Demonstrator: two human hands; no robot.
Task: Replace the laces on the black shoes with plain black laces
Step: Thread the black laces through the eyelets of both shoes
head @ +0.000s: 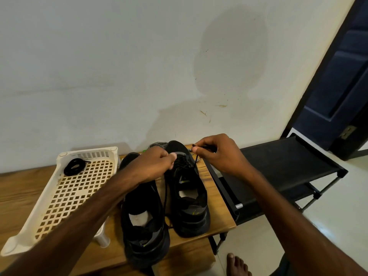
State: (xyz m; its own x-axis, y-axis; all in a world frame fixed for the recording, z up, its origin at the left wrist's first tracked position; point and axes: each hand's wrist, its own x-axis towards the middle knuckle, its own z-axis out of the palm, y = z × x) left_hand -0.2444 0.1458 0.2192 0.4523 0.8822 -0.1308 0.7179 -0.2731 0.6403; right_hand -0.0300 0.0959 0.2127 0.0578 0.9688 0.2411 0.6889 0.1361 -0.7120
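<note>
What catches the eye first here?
Mid-frame, the left hand and right hand pinch a black lace over the right-side shoe, which stands beside its mate on the table. A spare lace lies coiled in the cream basket at left. Striped laces lie behind the shoes by the wall.

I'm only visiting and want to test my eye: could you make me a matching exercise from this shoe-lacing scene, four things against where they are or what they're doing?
Things
1. coiled black lace
2. striped lace
3. right hand
4. black shoe rack

Places or states
A. beside the wooden table
B. in the white tray
C. behind the black shoes, by the wall
D. pinching the threaded black lace

Pairs: 1-B, 2-C, 3-D, 4-A
</note>
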